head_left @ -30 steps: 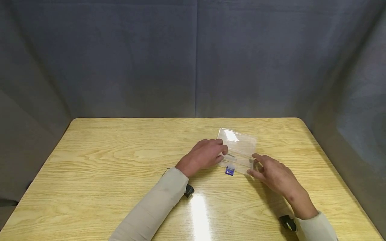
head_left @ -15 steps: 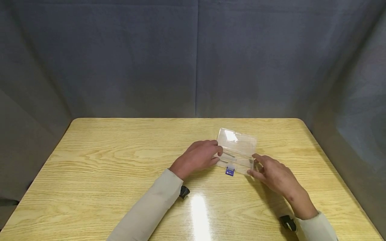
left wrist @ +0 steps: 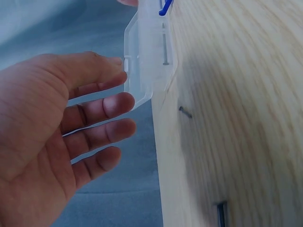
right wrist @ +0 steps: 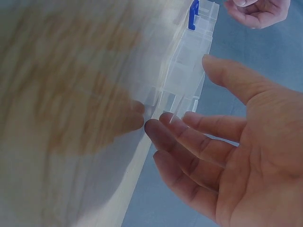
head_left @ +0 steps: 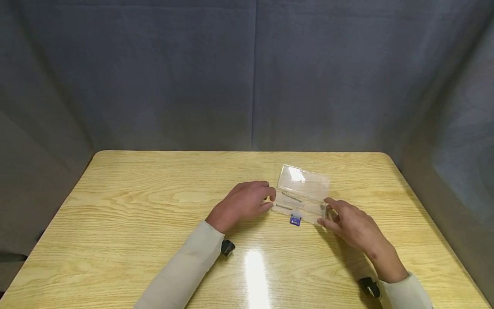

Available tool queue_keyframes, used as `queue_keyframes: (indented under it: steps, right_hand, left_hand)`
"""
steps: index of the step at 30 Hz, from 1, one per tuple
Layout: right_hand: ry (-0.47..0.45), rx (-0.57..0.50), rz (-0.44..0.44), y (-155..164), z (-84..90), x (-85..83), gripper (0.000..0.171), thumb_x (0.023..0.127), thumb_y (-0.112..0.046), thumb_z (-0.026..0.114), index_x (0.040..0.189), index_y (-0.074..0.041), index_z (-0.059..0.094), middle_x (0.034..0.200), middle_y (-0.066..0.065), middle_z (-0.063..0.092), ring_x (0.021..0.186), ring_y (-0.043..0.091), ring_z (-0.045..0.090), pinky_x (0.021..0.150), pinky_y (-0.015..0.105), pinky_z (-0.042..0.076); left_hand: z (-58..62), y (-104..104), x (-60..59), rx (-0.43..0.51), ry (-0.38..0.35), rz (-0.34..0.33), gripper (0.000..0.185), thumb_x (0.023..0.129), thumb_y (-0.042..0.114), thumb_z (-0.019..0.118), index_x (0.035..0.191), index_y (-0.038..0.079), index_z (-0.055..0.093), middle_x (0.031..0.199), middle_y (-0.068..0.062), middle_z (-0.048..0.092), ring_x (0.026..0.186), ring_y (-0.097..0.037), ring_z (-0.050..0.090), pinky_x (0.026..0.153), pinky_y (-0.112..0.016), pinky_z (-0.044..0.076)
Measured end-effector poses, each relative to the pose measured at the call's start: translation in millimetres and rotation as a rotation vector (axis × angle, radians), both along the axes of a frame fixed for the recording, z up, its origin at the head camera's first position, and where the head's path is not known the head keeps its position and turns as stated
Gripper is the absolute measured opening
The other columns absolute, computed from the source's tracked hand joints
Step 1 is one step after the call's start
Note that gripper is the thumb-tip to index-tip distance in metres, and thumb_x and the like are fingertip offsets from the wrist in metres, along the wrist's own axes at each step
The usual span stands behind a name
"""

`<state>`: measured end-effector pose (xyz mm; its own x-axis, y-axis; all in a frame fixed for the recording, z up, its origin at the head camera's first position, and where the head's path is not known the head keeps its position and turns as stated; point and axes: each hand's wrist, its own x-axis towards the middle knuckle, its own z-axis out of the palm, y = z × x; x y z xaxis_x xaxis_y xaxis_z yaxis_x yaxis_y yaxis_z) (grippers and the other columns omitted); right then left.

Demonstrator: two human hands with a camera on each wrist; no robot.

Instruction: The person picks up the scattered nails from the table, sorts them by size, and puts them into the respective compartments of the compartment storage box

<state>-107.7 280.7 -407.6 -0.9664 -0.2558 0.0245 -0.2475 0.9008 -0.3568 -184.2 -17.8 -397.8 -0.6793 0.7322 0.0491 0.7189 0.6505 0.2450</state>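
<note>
Box (head_left: 302,195), clear plastic with its lid swung back, lies on the table (head_left: 135,206) a little right of the middle, between the person's two hands. A small blue latch (head_left: 295,220) sits at its near edge, and a couple of thin metal pins (head_left: 291,197) show through the clear tray.

The left hand (head_left: 241,204) rests on the wood just at the box's left end. Its fingers are loosely bent and grasp nothing; from the left wrist view the left fingertips (left wrist: 116,105) are right at the corner of the box (left wrist: 147,56), though I cannot tell whether they touch it or stop just short. One pin (left wrist: 185,112) lies loose on the table near that corner.

The right hand (head_left: 349,223) is at the box's right end, palm turned inward, fingers spread and relaxed, holding nothing. In the right wrist view the right fingertips (right wrist: 163,130) sit against, or just beside, the edge of the box (right wrist: 187,78); the blur there keeps me from saying which. The blue latch (right wrist: 193,13) shows at the far end in that view, with the left hand (right wrist: 258,12) beyond it.

Both arms wear pale beige sleeves (head_left: 185,266), each with a dark strap at the wrist. A grey cloth backdrop (head_left: 247,73) hangs behind and around the table.
</note>
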Motion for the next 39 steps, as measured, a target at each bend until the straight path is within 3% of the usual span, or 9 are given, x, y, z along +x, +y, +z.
queue_keyframes:
  steps: [10,16,20,33,39]
  right_hand:
    - [0.017,0.013,0.012,-0.2,0.0,-0.6,0.062,0.095,-0.033,0.076,0.141,0.003,0.056,0.110,0.016,0.068,0.089,0.027,0.067,0.067,0.050,0.054]
    - [0.016,0.009,0.016,0.4,0.1,-0.8,0.062,0.095,-0.033,0.076,0.141,0.003,0.056,0.110,0.016,0.068,0.089,0.028,0.067,0.067,0.050,0.054]
    - [0.015,0.004,0.012,0.6,0.2,-0.9,0.062,0.095,-0.033,0.076,0.141,0.003,0.056,0.107,0.014,0.068,0.087,0.026,0.067,0.066,0.050,0.054]
    - [0.006,0.002,0.007,0.1,-0.7,-1.0,0.063,0.095,-0.034,0.076,0.141,0.003,0.055,0.109,0.015,0.068,0.089,0.027,0.067,0.067,0.051,0.054]
    - [-0.001,-0.003,0.006,-0.4,0.1,-1.2,0.063,0.095,-0.034,0.076,0.142,0.003,0.055,0.107,0.014,0.068,0.088,0.027,0.066,0.066,0.050,0.054]
  left_hand:
    - [1.2,-22.9,3.3,-0.004,-0.025,0.047,0.013,0.104,0.020,0.063,0.113,0.017,0.072,0.106,0.003,0.065,0.090,-0.012,0.060,0.080,-0.033,0.051]
    - [-1.2,-35.8,5.6,0.044,-0.037,0.054,0.007,0.103,0.018,0.065,0.100,0.020,0.071,0.096,0.007,0.063,0.079,-0.011,0.055,0.072,-0.032,0.048]
    - [-2.8,-41.8,6.8,0.066,-0.041,0.055,0.013,0.102,0.015,0.065,0.091,0.022,0.067,0.087,0.009,0.058,0.072,-0.010,0.048,0.067,-0.030,0.044]
    - [-5.6,-56.8,13.8,0.047,-0.048,0.074,0.009,0.099,0.011,0.067,0.098,0.018,0.072,0.088,0.008,0.059,0.073,-0.010,0.048,0.070,-0.030,0.046]
    - [-7.0,-64.9,14.2,0.063,-0.069,0.082,0.019,0.097,0.007,0.065,0.083,0.019,0.066,0.077,0.008,0.051,0.069,-0.009,0.042,0.064,-0.029,0.040]
